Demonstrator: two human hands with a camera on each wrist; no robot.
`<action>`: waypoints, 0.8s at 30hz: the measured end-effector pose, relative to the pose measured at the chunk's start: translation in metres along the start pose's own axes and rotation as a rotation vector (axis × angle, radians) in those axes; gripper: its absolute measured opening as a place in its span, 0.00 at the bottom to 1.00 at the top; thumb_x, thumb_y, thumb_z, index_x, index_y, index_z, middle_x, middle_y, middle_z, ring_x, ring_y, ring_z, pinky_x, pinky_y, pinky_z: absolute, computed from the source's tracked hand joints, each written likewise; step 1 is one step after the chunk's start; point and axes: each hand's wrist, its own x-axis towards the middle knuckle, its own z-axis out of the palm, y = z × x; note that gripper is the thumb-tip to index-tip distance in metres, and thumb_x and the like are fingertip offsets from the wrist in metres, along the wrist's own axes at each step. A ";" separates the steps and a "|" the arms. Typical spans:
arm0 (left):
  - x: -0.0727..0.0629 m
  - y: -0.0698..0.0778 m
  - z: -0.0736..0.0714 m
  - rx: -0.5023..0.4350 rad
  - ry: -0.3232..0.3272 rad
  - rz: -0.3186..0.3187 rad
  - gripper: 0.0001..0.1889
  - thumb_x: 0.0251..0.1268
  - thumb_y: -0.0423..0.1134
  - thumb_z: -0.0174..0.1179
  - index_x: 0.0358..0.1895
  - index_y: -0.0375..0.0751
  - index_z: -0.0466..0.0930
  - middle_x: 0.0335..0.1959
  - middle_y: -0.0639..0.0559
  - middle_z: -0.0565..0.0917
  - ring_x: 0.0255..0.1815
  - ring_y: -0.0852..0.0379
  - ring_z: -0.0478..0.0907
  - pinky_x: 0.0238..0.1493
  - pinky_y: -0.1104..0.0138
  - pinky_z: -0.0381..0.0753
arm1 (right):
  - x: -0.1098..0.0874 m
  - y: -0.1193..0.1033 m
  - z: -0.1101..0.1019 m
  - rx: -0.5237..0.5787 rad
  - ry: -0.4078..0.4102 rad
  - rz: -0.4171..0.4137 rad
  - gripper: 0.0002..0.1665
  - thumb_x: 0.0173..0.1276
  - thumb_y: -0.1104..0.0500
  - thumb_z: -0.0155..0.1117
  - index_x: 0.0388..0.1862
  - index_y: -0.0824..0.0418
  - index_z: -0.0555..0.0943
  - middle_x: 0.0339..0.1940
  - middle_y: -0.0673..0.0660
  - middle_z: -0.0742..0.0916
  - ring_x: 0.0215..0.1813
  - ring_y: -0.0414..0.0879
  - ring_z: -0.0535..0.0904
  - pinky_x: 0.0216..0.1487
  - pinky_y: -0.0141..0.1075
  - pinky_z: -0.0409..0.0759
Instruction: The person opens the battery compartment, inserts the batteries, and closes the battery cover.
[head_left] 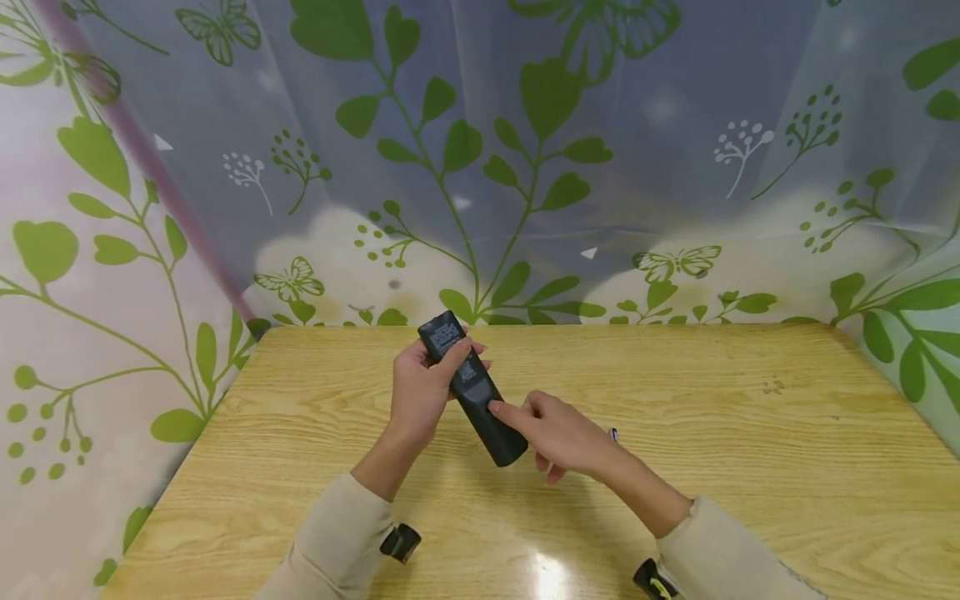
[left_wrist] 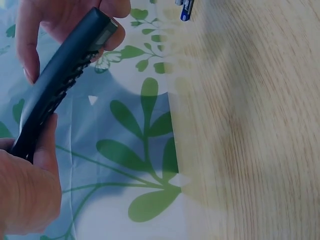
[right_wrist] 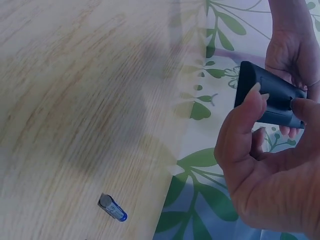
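A black remote control (head_left: 487, 408) is held tilted above the table, its labelled back turned up in the head view. My left hand (head_left: 422, 387) grips its far end, thumb across the printed labels. The thumb of my right hand (head_left: 566, 433) presses on the back near the middle. Its other fingers curl near the lower end, as the right wrist view shows. Rows of buttons on the remote (left_wrist: 60, 82) face the underside in the left wrist view. Blue-and-grey batteries (right_wrist: 113, 207) lie on the table beyond the right hand, mostly hidden in the head view.
The wooden table (head_left: 712, 400) extends around both hands. A patterned curtain (head_left: 480, 167) with green leaves and butterflies hangs along its back edge and sides. Black wrist straps (head_left: 400, 542) show at both sleeves.
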 end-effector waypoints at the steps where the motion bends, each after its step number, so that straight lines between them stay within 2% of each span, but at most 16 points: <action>1: 0.000 0.000 0.000 0.002 -0.002 0.000 0.12 0.69 0.32 0.57 0.51 0.30 0.76 0.42 0.31 0.81 0.44 0.31 0.80 0.44 0.54 0.84 | 0.000 0.000 0.000 -0.002 -0.001 0.003 0.36 0.64 0.28 0.52 0.37 0.62 0.71 0.20 0.60 0.76 0.16 0.47 0.70 0.20 0.45 0.83; 6: -0.001 -0.001 0.002 0.015 0.010 -0.004 0.13 0.69 0.34 0.58 0.51 0.30 0.76 0.42 0.33 0.81 0.46 0.28 0.78 0.44 0.55 0.84 | 0.000 -0.001 -0.002 -0.007 -0.033 0.052 0.37 0.64 0.26 0.50 0.41 0.61 0.71 0.22 0.60 0.76 0.14 0.46 0.68 0.18 0.44 0.83; 10: -0.002 -0.003 0.003 0.015 0.029 0.003 0.12 0.69 0.33 0.58 0.50 0.29 0.76 0.42 0.33 0.81 0.46 0.28 0.78 0.44 0.55 0.84 | 0.001 -0.001 -0.003 0.007 -0.093 0.099 0.40 0.63 0.25 0.47 0.44 0.61 0.72 0.24 0.59 0.77 0.12 0.45 0.68 0.15 0.39 0.81; 14: -0.002 -0.006 0.004 0.016 0.036 0.017 0.12 0.69 0.32 0.57 0.50 0.29 0.76 0.42 0.33 0.81 0.45 0.30 0.79 0.44 0.55 0.84 | 0.002 -0.001 -0.003 0.047 -0.151 0.099 0.39 0.66 0.27 0.45 0.45 0.62 0.73 0.24 0.58 0.77 0.13 0.44 0.69 0.13 0.37 0.80; 24: -0.002 -0.009 0.005 0.037 0.050 0.051 0.12 0.68 0.33 0.58 0.51 0.30 0.77 0.40 0.33 0.81 0.43 0.28 0.79 0.43 0.56 0.85 | 0.004 -0.003 -0.003 0.129 -0.209 0.129 0.35 0.69 0.31 0.44 0.50 0.61 0.73 0.24 0.56 0.73 0.14 0.43 0.67 0.13 0.34 0.79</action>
